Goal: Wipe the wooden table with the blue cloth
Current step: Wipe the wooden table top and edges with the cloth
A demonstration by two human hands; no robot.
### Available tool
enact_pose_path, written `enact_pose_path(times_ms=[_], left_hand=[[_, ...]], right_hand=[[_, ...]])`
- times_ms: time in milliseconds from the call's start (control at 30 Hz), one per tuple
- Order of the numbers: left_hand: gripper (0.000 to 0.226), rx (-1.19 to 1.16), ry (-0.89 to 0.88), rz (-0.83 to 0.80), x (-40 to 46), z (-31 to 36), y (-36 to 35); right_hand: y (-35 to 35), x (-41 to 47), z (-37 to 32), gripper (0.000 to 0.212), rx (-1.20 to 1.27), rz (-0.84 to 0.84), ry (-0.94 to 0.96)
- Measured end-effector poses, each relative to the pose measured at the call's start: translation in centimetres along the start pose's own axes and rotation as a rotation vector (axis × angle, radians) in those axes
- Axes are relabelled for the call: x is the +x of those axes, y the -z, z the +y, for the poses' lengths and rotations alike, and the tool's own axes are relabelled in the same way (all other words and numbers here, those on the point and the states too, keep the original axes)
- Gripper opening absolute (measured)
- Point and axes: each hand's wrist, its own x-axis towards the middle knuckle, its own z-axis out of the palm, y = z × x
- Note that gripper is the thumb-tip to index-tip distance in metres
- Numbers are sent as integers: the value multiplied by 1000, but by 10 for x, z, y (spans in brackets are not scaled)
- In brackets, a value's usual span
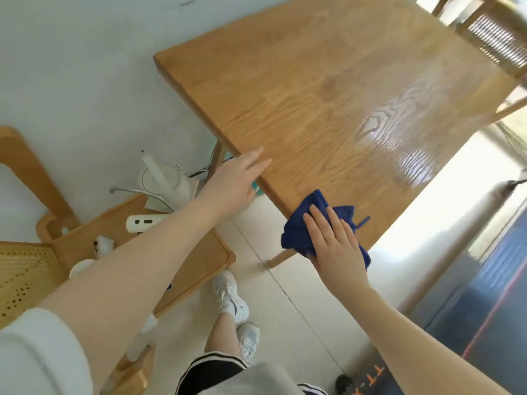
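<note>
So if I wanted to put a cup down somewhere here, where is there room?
Most of the wooden table is bare, from the blue cloth under the right hand up to the far chair. The left hand rests on its left edge. The low side table is crowded: kettle, power strip.

Right hand (332, 242) flat on blue cloth (319, 223) at wooden table (328, 89) corner, left hand (233, 183) on edge.

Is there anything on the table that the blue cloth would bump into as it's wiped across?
Nothing visible. The right hand presses the blue cloth flat at the near corner, and the wooden table beyond it shows bare. The left hand rests only at the table's edge.
</note>
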Motion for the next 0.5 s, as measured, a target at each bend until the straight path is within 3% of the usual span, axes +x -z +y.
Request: enact_pose_path(times_ms=[133, 267, 333, 500], left_hand=[[61, 36, -62, 8, 4, 23, -4], [61, 115, -3, -182, 1, 19, -20], [61, 113, 30, -193, 0, 18, -21], [66, 194, 68, -272, 0, 28, -15]], right_hand=[[-6, 3, -6, 84, -7, 40, -56], [-8, 67, -34, 77, 66, 83, -65], [-6, 77, -37, 74, 75, 81, -59], [-3, -4, -11, 73, 76, 94, -112]])
